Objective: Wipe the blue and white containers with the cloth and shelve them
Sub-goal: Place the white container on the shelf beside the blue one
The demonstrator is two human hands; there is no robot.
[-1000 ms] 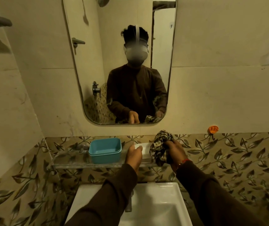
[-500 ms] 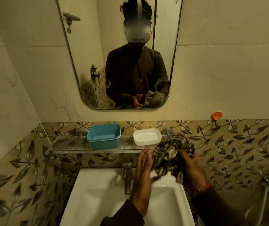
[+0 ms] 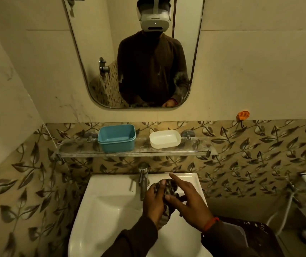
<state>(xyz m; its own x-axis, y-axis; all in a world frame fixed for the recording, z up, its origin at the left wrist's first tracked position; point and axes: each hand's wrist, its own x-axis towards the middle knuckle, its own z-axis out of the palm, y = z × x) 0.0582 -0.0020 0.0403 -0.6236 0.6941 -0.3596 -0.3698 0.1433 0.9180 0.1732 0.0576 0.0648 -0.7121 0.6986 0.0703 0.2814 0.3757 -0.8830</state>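
Observation:
The blue container [image 3: 116, 138] stands on the glass shelf [image 3: 195, 152], left of middle. An arm's width to its right on the same shelf sits the smaller white container [image 3: 164, 139]. Both are empty and upright. Below them, over the white sink [image 3: 100, 206], both my hands hold the bunched checked cloth [image 3: 169, 190]. My left hand [image 3: 155, 203] grips the cloth from the left. My right hand [image 3: 187, 201] presses on it from the right with the index finger stretched out. Most of the cloth is hidden between the hands.
A chrome tap [image 3: 143, 179] rises at the back of the sink, just left of my hands. A mirror [image 3: 135, 52] hangs above the shelf. An orange hook [image 3: 242, 115] sticks to the wall at right. A hose and spray handle [image 3: 305, 179] hang at lower right.
My left hand let go of the white container on the shelf. Both hands dropped with the cloth from shelf height to over the sink, and the left hand closed on the cloth.

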